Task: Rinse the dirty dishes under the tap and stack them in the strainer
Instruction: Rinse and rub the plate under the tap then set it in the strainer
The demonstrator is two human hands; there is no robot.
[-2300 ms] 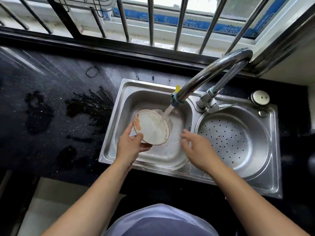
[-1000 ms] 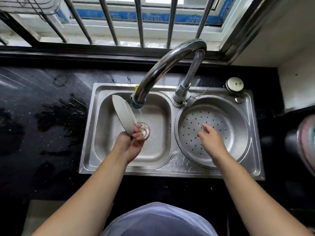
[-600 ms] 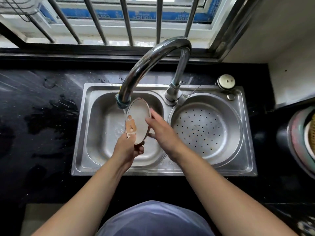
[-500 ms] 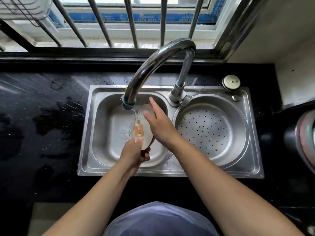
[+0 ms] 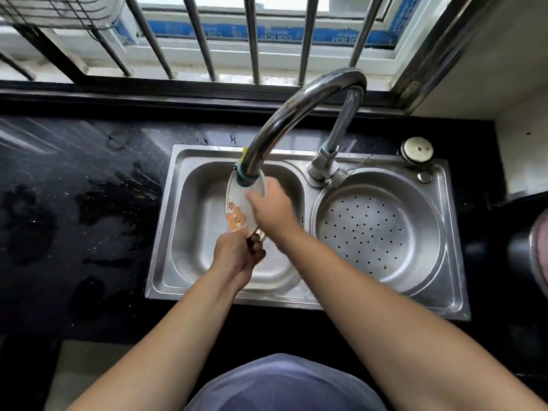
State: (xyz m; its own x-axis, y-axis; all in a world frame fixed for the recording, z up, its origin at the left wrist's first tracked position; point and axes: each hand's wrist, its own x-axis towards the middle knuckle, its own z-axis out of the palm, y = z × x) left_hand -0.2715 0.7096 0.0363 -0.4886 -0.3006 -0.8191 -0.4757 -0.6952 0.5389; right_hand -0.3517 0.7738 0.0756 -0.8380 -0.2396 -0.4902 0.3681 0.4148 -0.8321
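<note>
Plate (image 5: 237,206) on edge beneath the tap (image 5: 296,109).
Left hand (image 5: 235,258) pinches its lower rim; right hand (image 5: 272,210) presses its face, fingers straight.

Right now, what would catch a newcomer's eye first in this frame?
A bear-printed plate held on edge under the spout of the tall curved tap, over the left basin. The left hand grips its lower rim while the right hand touches its upper part; the perforated strainer sits to the right.
</note>
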